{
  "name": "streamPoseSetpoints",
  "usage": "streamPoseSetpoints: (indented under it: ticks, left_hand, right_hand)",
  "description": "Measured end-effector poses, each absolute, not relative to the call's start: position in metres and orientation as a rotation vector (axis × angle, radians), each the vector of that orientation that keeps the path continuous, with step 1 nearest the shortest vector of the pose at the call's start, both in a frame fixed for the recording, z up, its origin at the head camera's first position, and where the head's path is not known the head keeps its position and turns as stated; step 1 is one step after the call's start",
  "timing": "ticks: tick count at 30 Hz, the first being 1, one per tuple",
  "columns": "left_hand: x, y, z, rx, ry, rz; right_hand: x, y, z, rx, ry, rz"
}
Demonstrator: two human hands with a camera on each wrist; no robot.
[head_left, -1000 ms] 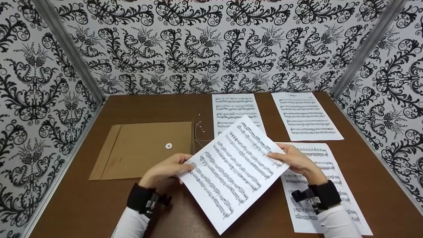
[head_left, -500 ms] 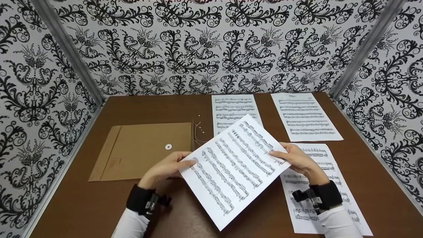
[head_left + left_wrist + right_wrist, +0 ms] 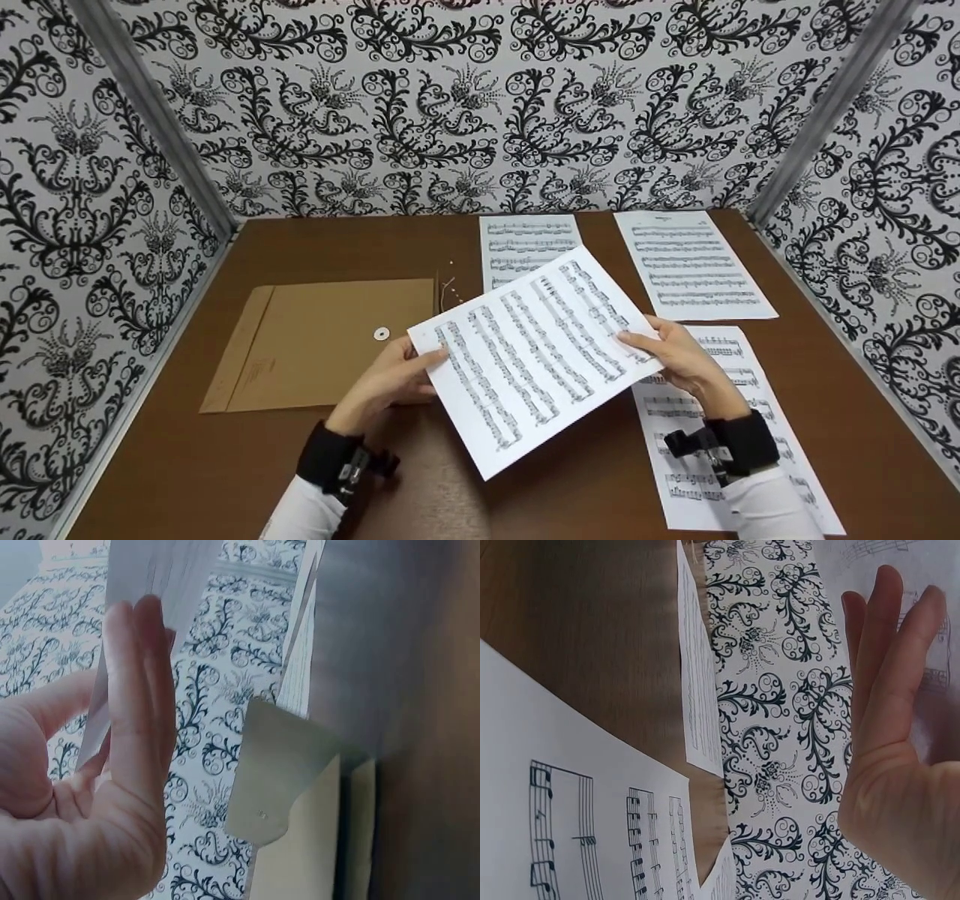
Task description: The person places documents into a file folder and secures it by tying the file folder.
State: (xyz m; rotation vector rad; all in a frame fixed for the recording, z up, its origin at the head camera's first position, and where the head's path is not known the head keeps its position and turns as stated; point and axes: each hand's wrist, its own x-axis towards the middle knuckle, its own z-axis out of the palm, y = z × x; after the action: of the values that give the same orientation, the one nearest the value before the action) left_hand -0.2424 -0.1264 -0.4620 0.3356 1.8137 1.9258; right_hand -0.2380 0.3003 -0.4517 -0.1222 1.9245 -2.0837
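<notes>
A sheet of printed music (image 3: 532,360) is held up at a slant over the table, its staves running diagonally. My left hand (image 3: 394,375) pinches its left edge, thumb on the printed face and fingers behind. At the opposite edge my right hand (image 3: 679,360) grips it the same way. In the left wrist view the sheet (image 3: 157,577) passes between the thumb and the straight fingers (image 3: 131,705) of that hand. The right wrist view has the right hand's fingers (image 3: 889,667) spread behind the paper. Whether more than one sheet is held, I cannot tell.
A brown envelope (image 3: 322,337) with a white button (image 3: 382,334) and a string lies left on the table. Its open flap (image 3: 274,765) stands up in the left wrist view. Other music sheets lie at the back middle (image 3: 525,232), back right (image 3: 694,266) and under the right arm (image 3: 690,450).
The held sheet has turned a little clockwise, its left corner and bottom corner rising farther from me. My left hand has shifted up and forward with it; the right hand has barely moved.
</notes>
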Motion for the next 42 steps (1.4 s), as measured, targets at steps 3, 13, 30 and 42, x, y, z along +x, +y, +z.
streamPoseSetpoints:
  ticks: [3, 13, 30, 42]
  left_hand:
    - [-0.240, -0.120, -0.465, 0.322, 1.810, 1.943]
    - [-0.231, -0.100, -0.472, 0.333, 1.851, 2.006]
    - [-0.233, -0.097, -0.476, 0.149, 2.013, 2.125]
    - [-0.239, -0.107, -0.474, 0.079, 2.074, 2.034]
  right_hand:
    - [-0.238, 0.299, -0.452, -0.084, 1.953, -2.086]
    - [-0.237, 0.291, -0.452, -0.007, 1.979, -2.127]
    - [-0.234, 0.282, -0.455, -0.182, 1.937, -2.050]
    - [-0.232, 0.286, -0.453, -0.281, 1.899, -1.904]
